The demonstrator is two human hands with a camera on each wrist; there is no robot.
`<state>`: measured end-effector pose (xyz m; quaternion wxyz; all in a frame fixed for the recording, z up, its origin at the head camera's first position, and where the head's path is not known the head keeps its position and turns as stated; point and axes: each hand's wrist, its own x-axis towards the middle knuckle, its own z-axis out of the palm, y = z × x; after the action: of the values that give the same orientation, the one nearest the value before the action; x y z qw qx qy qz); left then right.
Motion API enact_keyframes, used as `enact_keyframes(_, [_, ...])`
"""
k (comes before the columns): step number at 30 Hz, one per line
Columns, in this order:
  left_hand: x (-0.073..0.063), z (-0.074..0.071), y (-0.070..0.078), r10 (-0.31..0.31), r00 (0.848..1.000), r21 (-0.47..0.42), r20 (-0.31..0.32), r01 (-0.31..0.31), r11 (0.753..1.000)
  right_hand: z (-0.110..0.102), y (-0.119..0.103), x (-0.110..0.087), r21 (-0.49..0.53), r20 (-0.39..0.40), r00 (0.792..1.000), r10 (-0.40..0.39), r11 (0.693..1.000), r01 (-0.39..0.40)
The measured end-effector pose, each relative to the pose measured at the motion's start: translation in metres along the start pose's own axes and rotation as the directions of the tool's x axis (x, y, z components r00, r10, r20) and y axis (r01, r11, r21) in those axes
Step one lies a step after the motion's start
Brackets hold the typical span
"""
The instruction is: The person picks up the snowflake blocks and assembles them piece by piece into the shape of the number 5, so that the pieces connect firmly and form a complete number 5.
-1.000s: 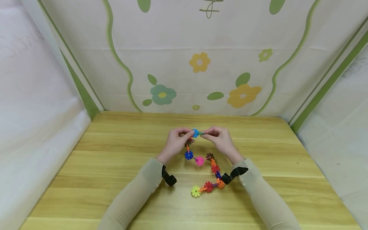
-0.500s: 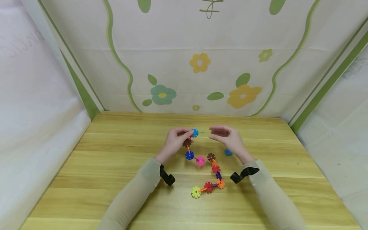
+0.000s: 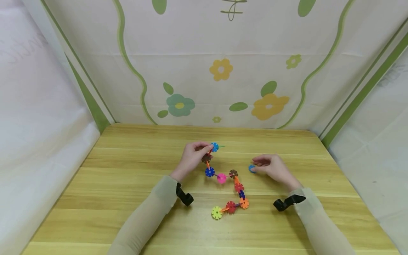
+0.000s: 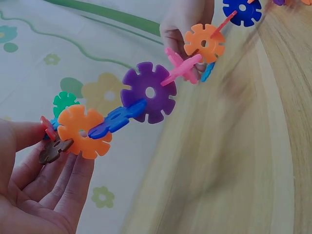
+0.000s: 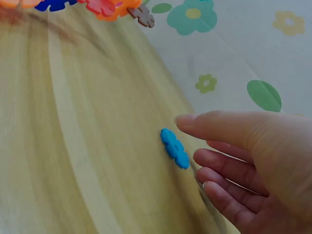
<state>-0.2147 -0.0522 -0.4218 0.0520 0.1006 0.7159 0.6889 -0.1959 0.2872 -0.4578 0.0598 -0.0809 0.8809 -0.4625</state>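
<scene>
My left hand (image 3: 193,156) pinches the far end of a chain of slotted plastic discs, near a light-blue disc (image 3: 214,147) with a green disc (image 4: 66,102) joined to it. From there the chain runs through brown, orange, dark-blue (image 3: 209,172) and pink discs (image 3: 221,178), then bends toward the front to a yellow disc (image 3: 217,212). Over on the right, my right hand (image 3: 271,168) reaches to a loose blue disc (image 5: 174,148). Its thumb and fingers are spread around that disc, with a gap between thumb tip and disc in the right wrist view.
A wood-grain table (image 3: 127,212) lies under both hands. White cloth with printed flowers (image 3: 221,69) rises behind its back edge, and white cloth (image 3: 41,117) hangs at either side. Black straps (image 3: 185,195) with a curled end sit on both wrists.
My right hand has let go of the green disc and moved right and toward me, down to the loose blue disc. The left hand keeps its pinch, nearly in place.
</scene>
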Motion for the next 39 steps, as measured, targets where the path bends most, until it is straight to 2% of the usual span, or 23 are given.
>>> enact_keyframes(11, [-0.002,0.0,0.002,-0.003,1.0,0.008,-0.008,0.003,1.0,0.001,0.003,-0.001,-0.127,0.036,0.999,0.005,0.992,0.0])
enact_keyframes(16, [-0.001,0.0,0.001,0.003,1.0,0.013,-0.002,-0.003,1.0,0.001,0.001,-0.001,-0.11,0.061,0.998,0.001,0.994,0.006])
enact_keyframes(23, [-0.001,-0.001,-0.001,0.01,1.0,0.003,0.004,-0.01,1.0,0.003,0.002,0.0,-0.084,0.051,0.999,-0.01,0.996,0.014])
enact_keyframes(29, [0.0,-0.001,-0.002,0.019,1.0,0.003,0.002,-0.019,1.0,0.002,-0.006,0.006,0.009,0.01,1.0,0.029,1.0,-0.029])
enact_keyframes(39, [0.0,-0.001,-0.004,0.027,0.999,-0.014,0.026,-0.026,1.0,0.008,-0.056,0.023,0.221,-0.056,0.997,0.056,0.974,-0.042])
